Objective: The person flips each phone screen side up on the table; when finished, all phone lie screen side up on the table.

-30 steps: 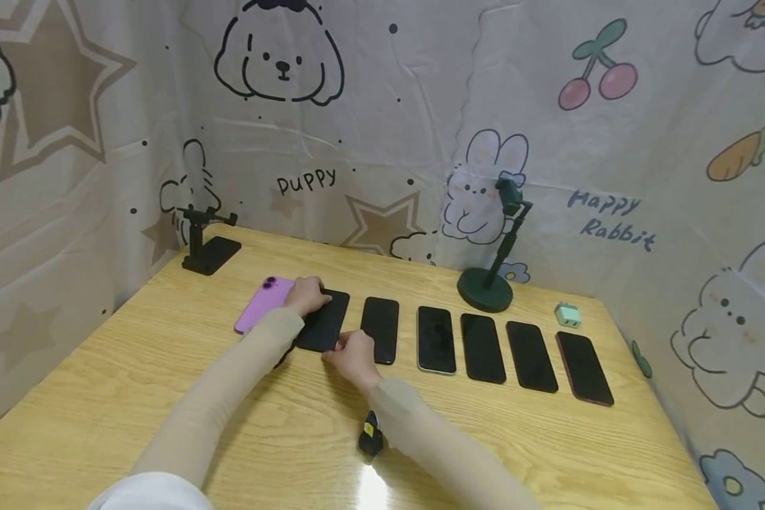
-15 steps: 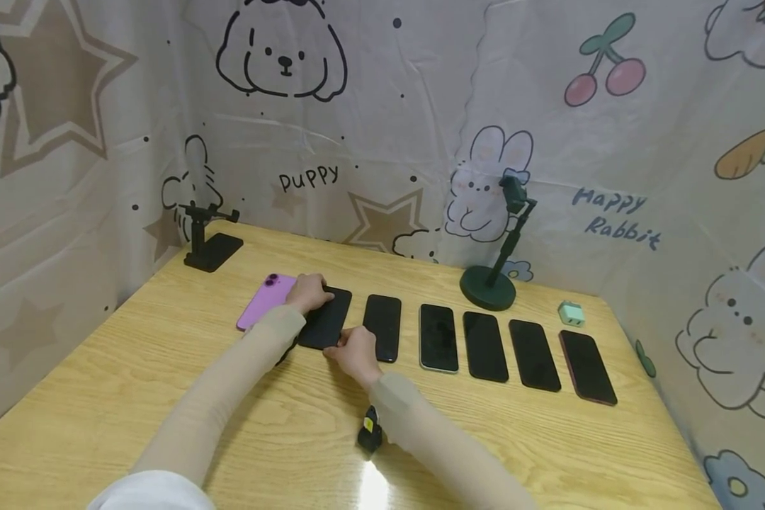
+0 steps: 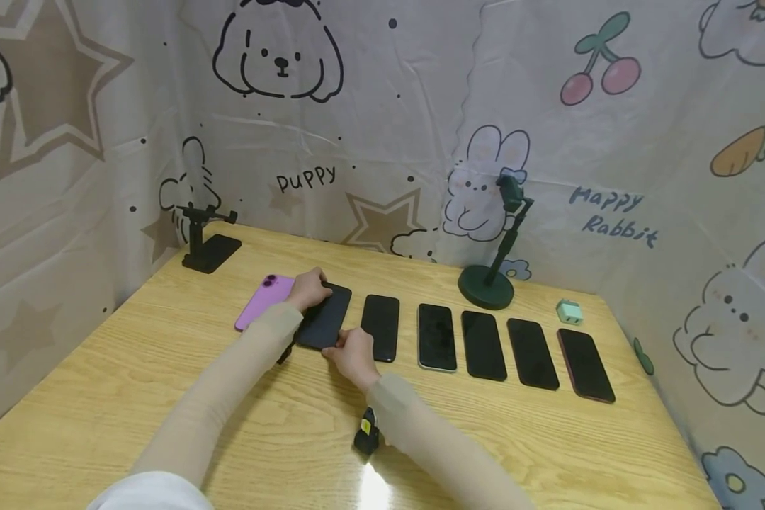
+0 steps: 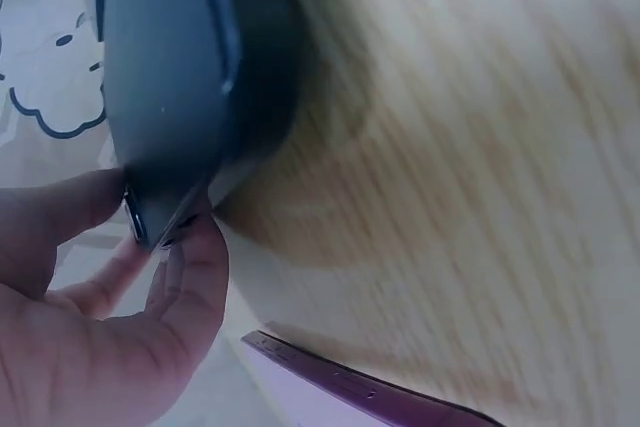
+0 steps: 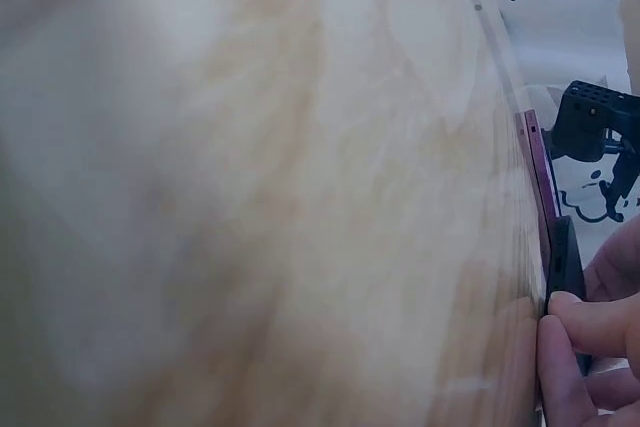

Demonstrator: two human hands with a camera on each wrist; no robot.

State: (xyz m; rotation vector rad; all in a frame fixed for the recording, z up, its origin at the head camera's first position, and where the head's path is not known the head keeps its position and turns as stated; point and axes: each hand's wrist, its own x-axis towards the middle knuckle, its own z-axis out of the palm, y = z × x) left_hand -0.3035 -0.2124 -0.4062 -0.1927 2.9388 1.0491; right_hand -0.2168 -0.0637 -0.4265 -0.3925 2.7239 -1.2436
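Observation:
A black smartphone is held between both hands at the left end of a row of phones. My left hand pinches its far left corner; in the left wrist view the thumb lies on one face and the fingers curl behind the other. That side is raised, with a shadow on the wood beneath. My right hand pinches the near right corner between thumb and fingertips, close to the tabletop. Left of it lies a purple phone, back up, with its camera lenses showing.
More dark phones lie to the right, including one beside my right hand and a red-edged one at the far end. A black stand is back left, a dark green stand back right, near a mint charger plug.
The black phone's far side has risen slightly with my left hand, and its face catches more light. My right hand stays at the near corner.

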